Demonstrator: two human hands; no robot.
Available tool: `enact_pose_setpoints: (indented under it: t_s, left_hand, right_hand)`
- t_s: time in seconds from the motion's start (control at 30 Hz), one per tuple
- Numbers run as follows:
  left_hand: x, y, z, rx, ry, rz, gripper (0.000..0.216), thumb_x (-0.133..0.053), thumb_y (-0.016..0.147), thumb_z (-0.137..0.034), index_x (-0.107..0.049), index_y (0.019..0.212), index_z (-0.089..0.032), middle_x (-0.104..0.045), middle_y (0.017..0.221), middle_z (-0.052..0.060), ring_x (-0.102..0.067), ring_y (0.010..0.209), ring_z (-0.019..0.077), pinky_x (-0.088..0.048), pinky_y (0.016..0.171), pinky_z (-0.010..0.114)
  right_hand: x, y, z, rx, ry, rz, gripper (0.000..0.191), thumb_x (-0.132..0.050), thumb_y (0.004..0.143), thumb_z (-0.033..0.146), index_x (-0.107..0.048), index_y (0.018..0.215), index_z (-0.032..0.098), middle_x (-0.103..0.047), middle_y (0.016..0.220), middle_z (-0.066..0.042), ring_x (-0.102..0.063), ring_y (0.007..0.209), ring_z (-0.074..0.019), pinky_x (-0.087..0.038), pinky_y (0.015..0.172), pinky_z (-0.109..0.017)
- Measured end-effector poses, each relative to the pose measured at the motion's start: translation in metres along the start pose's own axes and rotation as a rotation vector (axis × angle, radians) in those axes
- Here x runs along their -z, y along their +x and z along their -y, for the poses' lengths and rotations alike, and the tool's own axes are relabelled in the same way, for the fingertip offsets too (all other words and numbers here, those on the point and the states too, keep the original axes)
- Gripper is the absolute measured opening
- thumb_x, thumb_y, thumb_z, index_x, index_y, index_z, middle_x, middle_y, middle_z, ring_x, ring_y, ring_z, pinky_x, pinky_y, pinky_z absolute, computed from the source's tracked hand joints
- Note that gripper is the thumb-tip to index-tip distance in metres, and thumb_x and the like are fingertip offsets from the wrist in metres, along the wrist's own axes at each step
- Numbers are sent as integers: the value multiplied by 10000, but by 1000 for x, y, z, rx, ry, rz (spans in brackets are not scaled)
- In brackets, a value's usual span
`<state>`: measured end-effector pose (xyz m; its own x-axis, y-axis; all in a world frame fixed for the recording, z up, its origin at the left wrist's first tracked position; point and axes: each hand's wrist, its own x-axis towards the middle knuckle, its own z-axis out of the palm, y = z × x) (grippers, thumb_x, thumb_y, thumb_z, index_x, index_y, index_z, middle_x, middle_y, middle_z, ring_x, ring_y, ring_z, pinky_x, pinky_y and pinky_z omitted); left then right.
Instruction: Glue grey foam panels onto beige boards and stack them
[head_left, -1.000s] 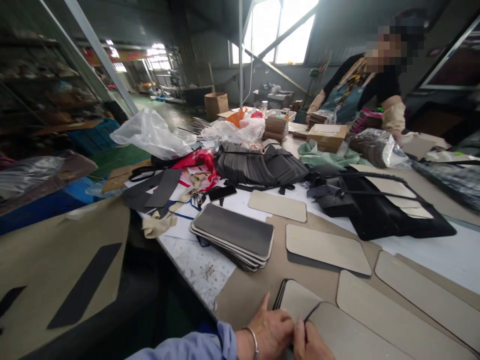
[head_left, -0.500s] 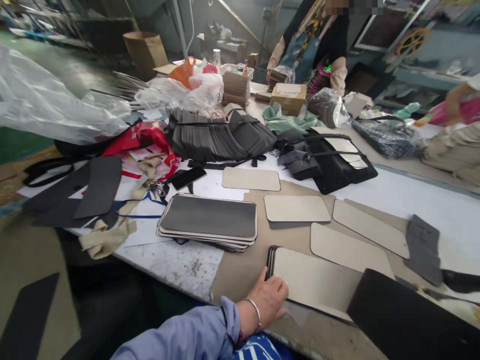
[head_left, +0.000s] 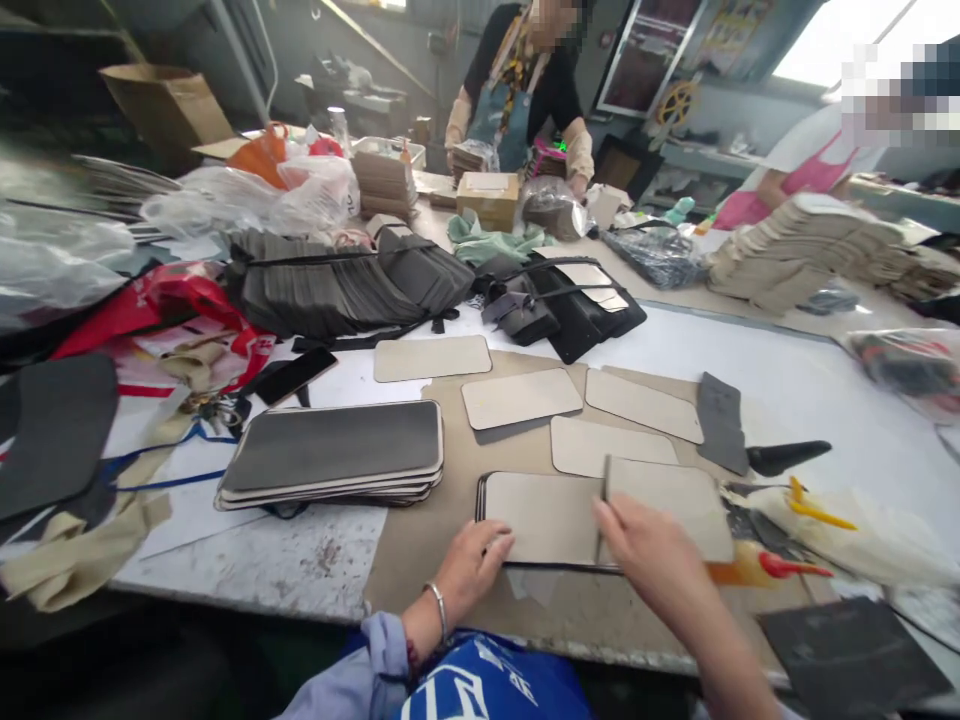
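My left hand (head_left: pixel 466 565) is at the near left corner of a stack of beige panels (head_left: pixel 536 515), its fingers bent around that corner. The stacked panels have rounded corners and dark edges. My right hand (head_left: pixel 641 535) grips the left edge of another beige panel (head_left: pixel 675 505), which overlaps the right part of the stack. Its fingers are partly hidden behind this panel. Behind the stack lie loose beige panels (head_left: pixel 521 398), with one more (head_left: pixel 611 445) just beyond its far edge. A thicker pile topped by a dark grey panel (head_left: pixel 337 440) sits to the left.
A yellow-handled tool (head_left: pixel 821 508) and a red-tipped bottle (head_left: pixel 784 566) lie at right, near a dark sheet (head_left: pixel 855 655). A phone (head_left: pixel 296 376), a red bag (head_left: pixel 172 300) and bundled dark pieces (head_left: pixel 322 280) are farther left. A co-worker (head_left: pixel 517 100) stands across the table.
The view has swung right. My right hand has come into view with a beige panel over the stack. The large dark panel raised at lower right no longer stands there. My left hand remains at the stack's corner.
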<state>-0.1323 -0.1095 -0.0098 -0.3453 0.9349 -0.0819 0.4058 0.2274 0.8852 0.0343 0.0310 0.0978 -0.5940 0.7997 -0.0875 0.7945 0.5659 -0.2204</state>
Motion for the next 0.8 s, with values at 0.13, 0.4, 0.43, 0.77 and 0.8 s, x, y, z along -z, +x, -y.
enact_pose_setpoints:
  t_s: [0.13,0.4,0.43,0.77,0.8]
  left_hand:
    - [2,7,7,122,-312,-74,526,-311,843,-556,-604,1001,-149,-651,994,90,-578,948,218,-437,898,366]
    - [1,6,9,155,-353,-131,535,-405,775,-623,-609,861,-136,-653,849,66,-570,843,213,-458,809,331]
    - [0,5,8,167,-347,-138,514,-414,778,-611,-605,855,-139,-651,843,61,-567,824,207,-458,797,324]
    - [-13,13,22,272,-385,-313,473,-458,740,-598,-599,770,-147,-631,775,48,-554,788,204,-445,815,332]
    - [-14,13,21,279,-410,-333,466,-462,737,-588,-600,783,-146,-630,785,48,-551,795,204,-442,815,331]
  right_hand:
    - [-44,23,63,64,108,120,318,-338,886,310,-609,770,191,-667,743,-81,-601,687,-174,-325,571,-247]
    - [-91,24,64,144,262,132,499,-257,925,456,-602,659,212,-631,644,11,-551,612,-94,-330,575,-190]
    - [-88,29,48,100,245,104,499,-253,923,462,-599,673,204,-625,649,-1,-549,618,-103,-333,584,-197]
    - [-72,122,-107,-249,163,-20,345,-309,851,258,-617,761,132,-643,862,-161,-584,818,-243,-393,684,-327]
    - [-74,123,-112,-216,190,10,329,-326,842,260,-612,725,146,-652,824,-133,-592,790,-223,-405,666,-302]
